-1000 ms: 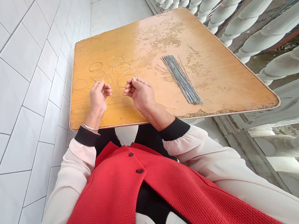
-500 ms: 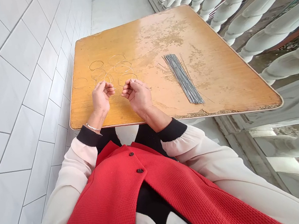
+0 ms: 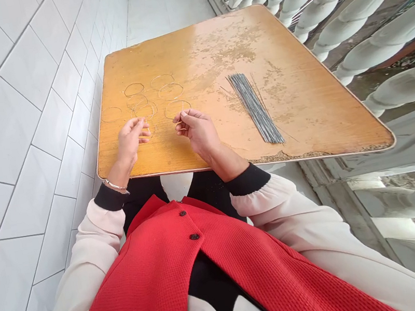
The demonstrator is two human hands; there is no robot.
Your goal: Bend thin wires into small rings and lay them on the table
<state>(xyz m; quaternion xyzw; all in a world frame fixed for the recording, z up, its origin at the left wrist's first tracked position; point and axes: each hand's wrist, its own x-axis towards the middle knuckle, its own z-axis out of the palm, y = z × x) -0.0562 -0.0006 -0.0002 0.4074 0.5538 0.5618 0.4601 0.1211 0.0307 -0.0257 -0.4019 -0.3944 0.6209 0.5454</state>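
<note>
My left hand (image 3: 132,140) is over the near left part of the table, thumb and fingertips pinched on a thin wire whose outline is faint against the wood. A short way to its right, my right hand (image 3: 200,131) is also closed, its thumb pressed on the index finger, with a bit of wire showing at the tips. Just beyond both hands lie several wire rings, among them a dark ring (image 3: 133,84), a ring near my right hand (image 3: 166,108) and a faint ring (image 3: 111,107) at the left. How far the held wire runs between my hands is hard to see.
A bundle of straight grey wires (image 3: 256,111) lies to the right on the worn wooden table (image 3: 325,126), with a few loose strands beside it. A white tiled wall (image 3: 10,129) runs along the left, and a white balustrade (image 3: 363,46) along the right.
My hands have moved apart, the left one leftward and the right one slightly rightward. The wire that arched between them earlier is no longer clearly seen there.
</note>
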